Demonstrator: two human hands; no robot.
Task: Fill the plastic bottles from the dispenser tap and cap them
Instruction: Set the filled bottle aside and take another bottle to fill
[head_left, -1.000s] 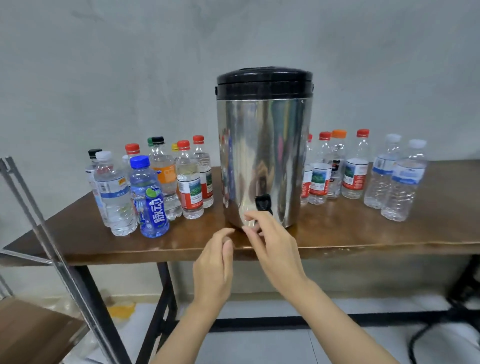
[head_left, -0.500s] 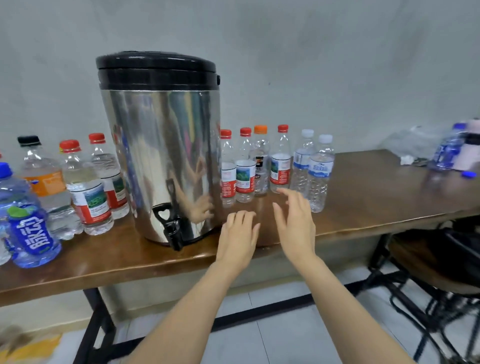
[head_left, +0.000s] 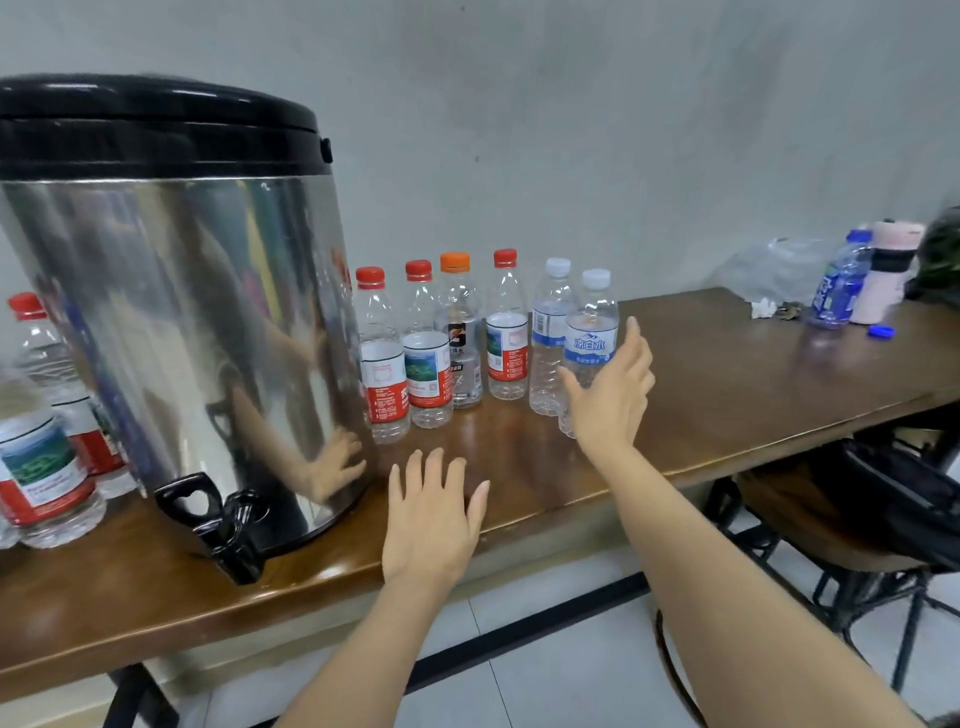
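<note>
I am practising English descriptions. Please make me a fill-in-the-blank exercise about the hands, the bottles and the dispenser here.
1. The right hand reaches toward a blue-labelled bottle whose cap is ____.
2. The sports-drink bottle right of the dispenser has an ____ cap.
3. The dispenser's tap is coloured ____.
4. The left hand holds ____.
Missing words: white; orange; black; nothing.

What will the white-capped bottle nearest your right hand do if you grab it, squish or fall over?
The front white-capped bottle looks empty, so it is probably very light. Its thin, ribbed clear walls would likely dent under a hard squeeze. Tall and narrow, it may tip if the right hand bumps it.
</note>
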